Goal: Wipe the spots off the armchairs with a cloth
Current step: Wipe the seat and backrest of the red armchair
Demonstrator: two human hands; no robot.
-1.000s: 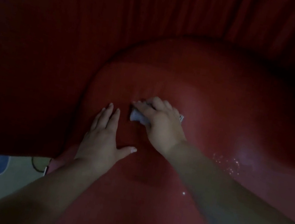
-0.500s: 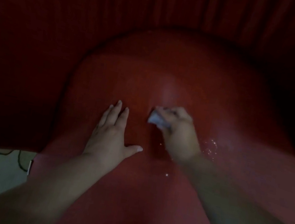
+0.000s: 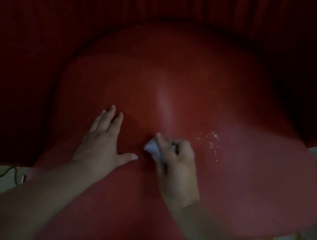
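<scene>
Red armchair [image 3: 201, 89] seat under a flat, released left hand [image 3: 103, 141] and right hand [image 3: 175, 163] clutching a pale cloth [image 3: 152, 148].

Both bare forearms reach in from the near edge. The left hand [image 3: 102, 144] lies flat, fingers straight and pointing away, thumb splayed right. The right hand [image 3: 175, 161], just right of it, is knuckles-up, fingers curled round a cloth [image 3: 151, 147].
</scene>
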